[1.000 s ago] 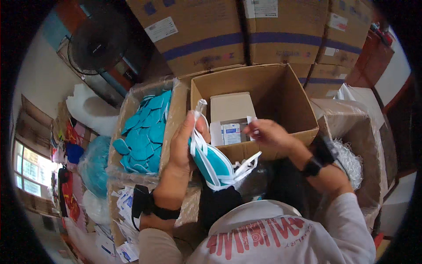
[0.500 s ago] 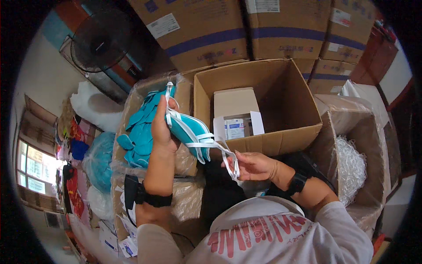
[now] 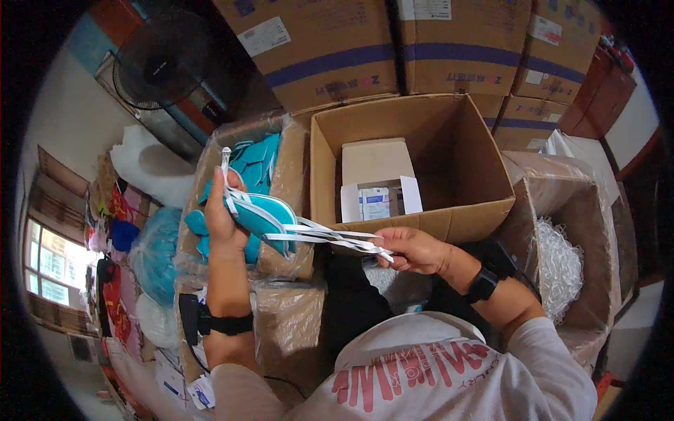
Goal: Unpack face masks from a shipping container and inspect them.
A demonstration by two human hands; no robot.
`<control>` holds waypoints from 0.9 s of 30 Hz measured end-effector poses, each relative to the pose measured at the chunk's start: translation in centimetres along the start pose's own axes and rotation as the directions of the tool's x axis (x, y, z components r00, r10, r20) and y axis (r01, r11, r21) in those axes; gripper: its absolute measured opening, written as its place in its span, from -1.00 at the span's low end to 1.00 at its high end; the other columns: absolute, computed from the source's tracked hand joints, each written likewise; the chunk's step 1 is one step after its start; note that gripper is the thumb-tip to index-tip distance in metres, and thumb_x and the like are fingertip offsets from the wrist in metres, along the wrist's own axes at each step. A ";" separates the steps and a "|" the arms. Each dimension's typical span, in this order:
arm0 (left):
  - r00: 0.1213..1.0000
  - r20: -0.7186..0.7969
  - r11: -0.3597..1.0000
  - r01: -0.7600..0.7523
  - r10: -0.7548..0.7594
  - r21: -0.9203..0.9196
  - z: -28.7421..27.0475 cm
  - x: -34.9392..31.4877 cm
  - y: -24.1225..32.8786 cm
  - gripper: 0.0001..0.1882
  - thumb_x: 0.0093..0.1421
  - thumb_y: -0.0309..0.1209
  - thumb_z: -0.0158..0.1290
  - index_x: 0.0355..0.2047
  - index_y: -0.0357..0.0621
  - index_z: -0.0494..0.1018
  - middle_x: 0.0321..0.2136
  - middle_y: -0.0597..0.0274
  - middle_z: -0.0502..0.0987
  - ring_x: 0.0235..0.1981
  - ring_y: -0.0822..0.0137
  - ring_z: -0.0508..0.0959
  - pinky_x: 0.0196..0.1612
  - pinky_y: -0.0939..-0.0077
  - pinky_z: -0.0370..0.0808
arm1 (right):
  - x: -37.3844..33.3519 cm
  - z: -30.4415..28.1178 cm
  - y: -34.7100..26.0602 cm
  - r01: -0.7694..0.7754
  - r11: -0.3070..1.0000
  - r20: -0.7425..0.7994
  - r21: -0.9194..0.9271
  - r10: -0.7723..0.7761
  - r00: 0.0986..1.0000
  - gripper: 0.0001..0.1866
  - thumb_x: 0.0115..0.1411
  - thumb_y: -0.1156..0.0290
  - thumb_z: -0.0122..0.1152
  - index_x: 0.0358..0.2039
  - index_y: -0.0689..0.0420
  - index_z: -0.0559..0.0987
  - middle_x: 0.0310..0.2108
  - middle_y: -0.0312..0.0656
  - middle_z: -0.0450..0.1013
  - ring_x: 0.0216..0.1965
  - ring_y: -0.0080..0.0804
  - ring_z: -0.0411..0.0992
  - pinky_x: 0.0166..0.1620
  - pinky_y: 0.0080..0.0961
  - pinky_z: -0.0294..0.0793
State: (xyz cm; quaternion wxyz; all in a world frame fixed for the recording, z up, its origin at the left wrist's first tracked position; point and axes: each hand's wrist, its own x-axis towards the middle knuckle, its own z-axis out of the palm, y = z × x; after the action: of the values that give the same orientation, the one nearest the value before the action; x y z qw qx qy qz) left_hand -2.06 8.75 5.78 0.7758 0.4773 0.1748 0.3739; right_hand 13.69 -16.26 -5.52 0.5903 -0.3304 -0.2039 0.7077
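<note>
Stacked brown cartons [image 3: 456, 42] with purple bands line the far side of the room, beside a dark fan [image 3: 158, 74]. Nearer stand three open boxes, set in an arc around the seated person, probably so that each lies within easy reach: the middle carton [image 3: 428, 226], the left-hand box [image 3: 289, 175] holding teal pieces [image 3: 258, 165], and the right-hand box [image 3: 579, 200] with a heap of white strands [image 3: 559, 266]. Inside the middle carton a smaller box [image 3: 375, 161] faces the person with its flaps spread, which leaves its packets [image 3: 374, 203] open to view.

White-edged teal pads [image 3: 265, 214] hang between the hands, in front of the left-hand box. The left hand [image 3: 226, 221] curls upright around their far end, seemingly as an anchor, while the right hand [image 3: 411, 249] is closed, pinching the white straps [image 3: 330, 235] between thumb and fingers; they stretch nearly straight, so the grip appears to keep them gathered. A small pale tip [image 3: 225, 156] pokes above the left hand.

Much of the left-hand box is hidden behind that arm. A greyish object between the knees is too covered to identify. How many pads are layered together, I cannot tell, and the left fingertips are mostly out of sight.
</note>
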 end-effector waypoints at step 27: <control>0.750 0.459 0.720 0.033 -0.477 0.694 2.3 -6.1 -10.7 -0.55 0.06 -0.37 0.08 -0.03 -0.23 0.31 -0.34 0.27 0.48 -0.32 0.53 0.41 -0.21 0.62 0.36 | 0.0 1.5 -2.5 -0.067 0.973 0.171 -0.220 0.106 0.980 -0.77 0.16 0.27 0.02 -0.26 0.14 0.43 -0.54 -0.45 0.28 -0.67 -0.78 0.06 -0.66 -0.85 -0.02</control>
State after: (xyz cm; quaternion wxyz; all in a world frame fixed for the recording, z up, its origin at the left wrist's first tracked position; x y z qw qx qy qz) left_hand -0.19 0.00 -2.94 0.6211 0.7772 0.1010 -0.0025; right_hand 14.37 -15.57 -2.77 0.4988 -0.3345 -0.3166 0.7342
